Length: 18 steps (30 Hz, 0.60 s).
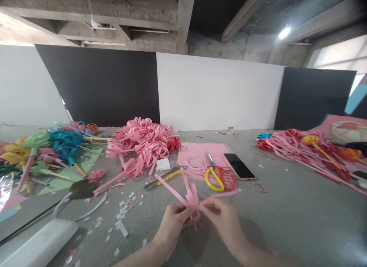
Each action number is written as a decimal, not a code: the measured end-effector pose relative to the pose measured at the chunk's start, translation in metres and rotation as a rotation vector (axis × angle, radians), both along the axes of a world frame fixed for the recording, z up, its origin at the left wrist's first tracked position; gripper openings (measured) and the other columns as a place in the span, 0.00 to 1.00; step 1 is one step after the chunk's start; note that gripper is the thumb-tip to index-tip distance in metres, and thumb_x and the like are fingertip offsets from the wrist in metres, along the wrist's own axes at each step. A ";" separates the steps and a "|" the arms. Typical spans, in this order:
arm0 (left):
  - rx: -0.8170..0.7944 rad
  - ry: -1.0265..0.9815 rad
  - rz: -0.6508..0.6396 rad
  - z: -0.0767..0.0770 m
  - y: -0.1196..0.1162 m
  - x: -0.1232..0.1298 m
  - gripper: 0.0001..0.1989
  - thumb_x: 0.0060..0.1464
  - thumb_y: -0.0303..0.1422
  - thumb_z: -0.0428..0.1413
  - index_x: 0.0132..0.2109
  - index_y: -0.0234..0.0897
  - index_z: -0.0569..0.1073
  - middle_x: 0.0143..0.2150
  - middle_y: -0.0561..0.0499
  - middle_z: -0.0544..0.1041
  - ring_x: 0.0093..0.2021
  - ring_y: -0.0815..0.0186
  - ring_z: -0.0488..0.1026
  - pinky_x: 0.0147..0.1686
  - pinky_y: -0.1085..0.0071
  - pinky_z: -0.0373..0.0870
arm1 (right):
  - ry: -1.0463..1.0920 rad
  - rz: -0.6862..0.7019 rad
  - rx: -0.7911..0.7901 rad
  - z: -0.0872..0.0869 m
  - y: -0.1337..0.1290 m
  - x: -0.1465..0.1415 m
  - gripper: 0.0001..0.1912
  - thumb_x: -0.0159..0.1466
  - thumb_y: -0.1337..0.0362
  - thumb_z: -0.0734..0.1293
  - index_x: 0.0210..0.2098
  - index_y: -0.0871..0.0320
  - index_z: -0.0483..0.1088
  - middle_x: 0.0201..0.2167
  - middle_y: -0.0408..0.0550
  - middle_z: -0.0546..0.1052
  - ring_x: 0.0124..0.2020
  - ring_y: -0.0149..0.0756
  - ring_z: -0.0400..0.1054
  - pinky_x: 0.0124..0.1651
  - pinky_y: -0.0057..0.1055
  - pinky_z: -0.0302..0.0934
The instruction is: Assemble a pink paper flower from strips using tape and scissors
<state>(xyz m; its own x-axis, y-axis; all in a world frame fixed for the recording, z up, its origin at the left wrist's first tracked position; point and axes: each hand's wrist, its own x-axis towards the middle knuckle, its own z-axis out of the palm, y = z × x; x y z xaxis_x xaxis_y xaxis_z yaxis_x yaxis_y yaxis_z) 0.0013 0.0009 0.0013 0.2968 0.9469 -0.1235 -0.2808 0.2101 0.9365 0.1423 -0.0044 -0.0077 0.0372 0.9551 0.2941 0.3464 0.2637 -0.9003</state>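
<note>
Low in the middle of the head view is a bundle of pink paper strips (192, 198), with loops at its centre and loose ends spreading upward and sideways. My left hand (174, 223) pinches the bundle's base from the left. From the right, the fingertips of my right hand (222, 217) are closed on a pink strip (226, 194) at the bundle's side. Just beyond the hands lie scissors with yellow and red handles (214, 179), and another tool with yellow and black handles (166, 177). Pink paper sheets (186, 150) lie behind, with a white ring (195, 163) on them.
A phone (239, 166) lies right of the scissors. Piles of pink strips stand at the back left (143, 144) and right (289, 146). Coloured paper flowers (65, 142), paper scraps (123, 213) and a white device (43, 244) are at the left.
</note>
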 end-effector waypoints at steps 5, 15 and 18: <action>0.000 0.051 0.016 -0.001 0.000 0.001 0.08 0.39 0.32 0.59 0.22 0.29 0.73 0.20 0.52 0.68 0.22 0.71 0.63 0.23 0.74 0.63 | -0.007 0.005 0.016 -0.001 -0.001 -0.001 0.05 0.53 0.65 0.64 0.23 0.57 0.71 0.22 0.42 0.75 0.25 0.33 0.69 0.30 0.24 0.62; 0.001 0.115 0.054 -0.001 0.000 0.001 0.07 0.39 0.28 0.55 0.18 0.30 0.69 0.17 0.55 0.66 0.20 0.73 0.61 0.21 0.77 0.59 | 0.052 0.012 0.036 -0.004 -0.002 0.000 0.09 0.55 0.62 0.63 0.34 0.57 0.70 0.33 0.48 0.76 0.35 0.37 0.70 0.38 0.28 0.64; -0.005 0.170 0.064 0.001 0.000 0.001 0.07 0.40 0.27 0.54 0.18 0.30 0.68 0.16 0.55 0.65 0.19 0.74 0.61 0.20 0.77 0.57 | 0.062 -0.037 0.074 -0.004 0.001 0.002 0.14 0.56 0.60 0.61 0.41 0.57 0.67 0.37 0.50 0.75 0.40 0.39 0.69 0.41 0.31 0.63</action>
<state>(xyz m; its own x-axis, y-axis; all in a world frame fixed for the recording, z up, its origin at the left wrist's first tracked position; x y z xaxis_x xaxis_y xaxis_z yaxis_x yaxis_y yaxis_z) 0.0022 0.0006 0.0024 0.2101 0.9625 -0.1718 -0.1312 0.2019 0.9706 0.1444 -0.0037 -0.0121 0.0924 0.9284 0.3599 0.3015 0.3184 -0.8987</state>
